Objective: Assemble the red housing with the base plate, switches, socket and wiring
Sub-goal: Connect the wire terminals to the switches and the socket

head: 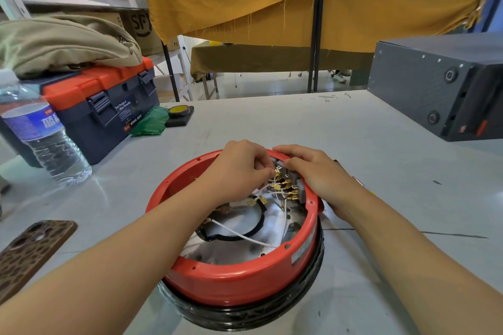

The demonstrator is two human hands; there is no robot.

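The round red housing [239, 277] lies open side up on the table, on a black ring [245, 315]. Inside it I see a shiny metal base plate [234, 220], white wires [236, 234] and a cluster of brass terminals [285, 185] on grey switch bodies at the far right wall. My left hand [242, 168] reaches in from the left and pinches a brass wire connector at the terminals. My right hand [315, 171] grips the housing's far right rim, fingers curled over the switches, thumb outside the wall.
A blue and orange toolbox [109, 106] with a folded khaki cloth on it stands at the back left, a water bottle [43, 133] in front of it. A phone [30, 250] lies at the left. Tape roll [178, 111] at the back. A dark grey box [435, 84] fills the right rear.
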